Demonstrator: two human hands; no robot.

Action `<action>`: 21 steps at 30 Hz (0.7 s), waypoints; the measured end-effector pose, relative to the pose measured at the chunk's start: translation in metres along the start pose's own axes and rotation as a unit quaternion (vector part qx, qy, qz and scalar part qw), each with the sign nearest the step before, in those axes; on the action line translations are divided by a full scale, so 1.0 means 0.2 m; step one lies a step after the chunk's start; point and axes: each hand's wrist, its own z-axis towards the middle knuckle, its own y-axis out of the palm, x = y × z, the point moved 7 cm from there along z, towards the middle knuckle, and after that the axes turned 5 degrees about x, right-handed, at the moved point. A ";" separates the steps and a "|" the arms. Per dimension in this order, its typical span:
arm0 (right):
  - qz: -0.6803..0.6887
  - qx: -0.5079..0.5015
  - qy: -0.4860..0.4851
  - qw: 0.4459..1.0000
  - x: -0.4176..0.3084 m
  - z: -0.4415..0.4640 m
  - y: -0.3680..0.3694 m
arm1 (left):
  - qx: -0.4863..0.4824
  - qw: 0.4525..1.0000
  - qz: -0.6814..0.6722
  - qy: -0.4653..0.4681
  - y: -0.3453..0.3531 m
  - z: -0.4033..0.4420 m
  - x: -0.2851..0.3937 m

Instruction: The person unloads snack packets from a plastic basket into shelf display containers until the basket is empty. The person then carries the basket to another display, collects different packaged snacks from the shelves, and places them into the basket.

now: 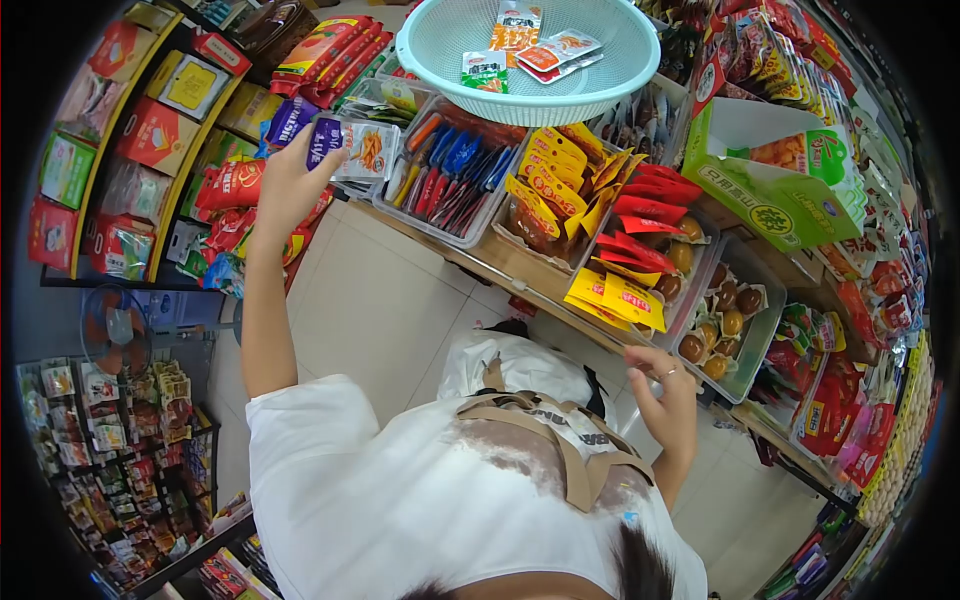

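Observation:
My left hand (290,190) is stretched out to the far left and closed on a snack packet (368,152), purple at one end and pale with a picture of orange-brown food at the other. The packet is over the left end of the display counter, beside a clear bin of blue and red packets (455,175). Close to the counter's front edge, my right hand (668,400) holds nothing, its thumb apart from its bent fingers. Near it are yellow packets (617,298). A light-blue plastic basket (425,65) stands at the back, with several small snack packets (560,52) inside.
Bins of yellow packets (550,180), red packets (650,215) and brown wrapped eggs (725,320) line the counter. A green display box (780,185) stands at the right. Shelves of packaged snacks (155,135) rise on the left, and a white bag (515,365) hangs before my body.

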 end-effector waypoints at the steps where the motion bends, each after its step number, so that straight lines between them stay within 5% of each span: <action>1: 0.000 0.000 -0.001 1.000 0.00 0.00 0.00 | -0.007 0.999 0.040 -0.002 0.02 -0.01 0.00; 21: -0.015 -0.004 -0.013 1.000 -0.06 0.00 0.04 | 0.046 0.998 0.038 -0.018 0.01 -0.04 -0.14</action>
